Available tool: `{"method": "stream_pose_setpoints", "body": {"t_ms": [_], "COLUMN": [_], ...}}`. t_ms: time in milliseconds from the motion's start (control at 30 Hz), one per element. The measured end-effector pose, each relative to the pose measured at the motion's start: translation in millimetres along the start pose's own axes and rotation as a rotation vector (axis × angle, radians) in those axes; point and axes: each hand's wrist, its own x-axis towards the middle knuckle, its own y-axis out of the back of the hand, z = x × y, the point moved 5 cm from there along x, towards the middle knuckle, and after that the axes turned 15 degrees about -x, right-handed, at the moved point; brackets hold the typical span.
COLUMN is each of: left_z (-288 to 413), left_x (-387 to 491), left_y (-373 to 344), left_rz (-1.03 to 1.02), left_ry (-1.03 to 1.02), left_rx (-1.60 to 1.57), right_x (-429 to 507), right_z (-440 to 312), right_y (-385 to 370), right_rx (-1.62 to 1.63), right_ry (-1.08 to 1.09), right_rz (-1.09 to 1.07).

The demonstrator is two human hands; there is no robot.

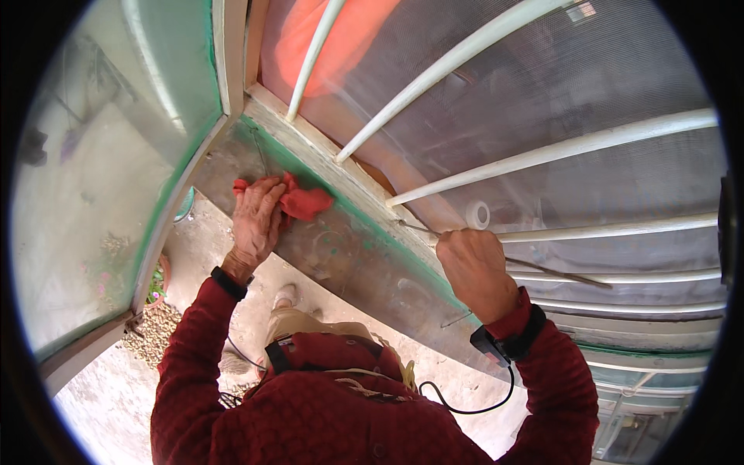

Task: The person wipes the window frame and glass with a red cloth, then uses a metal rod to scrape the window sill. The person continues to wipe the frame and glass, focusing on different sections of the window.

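My left hand (pixel 256 218) presses a crumpled red cloth (pixel 305 200) onto the worn, green-edged window sill (pixel 349 264). On the right, my right hand (pixel 474 267) is closed in a fist around a thin metal rod (pixel 558 271). The rod's near end meets the white window frame (pixel 372 197), and its other end crosses in front of the bars. A white window bar (pixel 604 231) also runs behind this fist; whether the fingers grip it too, I cannot tell. Thin wire hooks lie on the sill, one (pixel 258 148) beyond the cloth and another (pixel 456 319) below my right hand.
An opened glass sash (pixel 110 174) stands at left. Behind the bars are a mesh screen (pixel 581 163), an orange-red item (pixel 325 46) and a white ring (pixel 478 215). A flower pot (pixel 160 282) sits below. A black cable (pixel 465 411) hangs from my right wrist's device (pixel 488 346).
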Motion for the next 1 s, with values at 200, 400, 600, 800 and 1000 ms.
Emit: {"method": "stream_pose_setpoints", "body": {"t_ms": [200, 400, 600, 800, 1000], "left_z": [-26.3, -28.6, -25.8, -31.5, -34.4], "left_x": [10.2, 11.1, 13.4, 11.4, 10.9], "left_y": [2.3, -8.6, -11.4, -12.8, -12.6], "left_rz": [0.119, 0.037, -0.001, -0.015, -0.024], "left_ry": [0.156, 0.252, 0.21, 0.199, 0.2], "left_rx": [0.226, 0.367, 0.464, 0.49, 0.504], "right_x": [-59.0, -86.6, -92.1, -56.2, -45.1], "right_z": [-19.3, -25.6, -21.7, -33.7, -35.3], "right_y": [-54.1, -103.2, -113.4, -127.0, -138.3], "right_rx": [0.046, 0.317, 0.402, 0.414, 0.433], "right_ry": [-0.316, -0.542, -0.59, -0.583, -0.562], "right_rz": [-0.181, -0.027, 0.145, 0.106, 0.071]}}
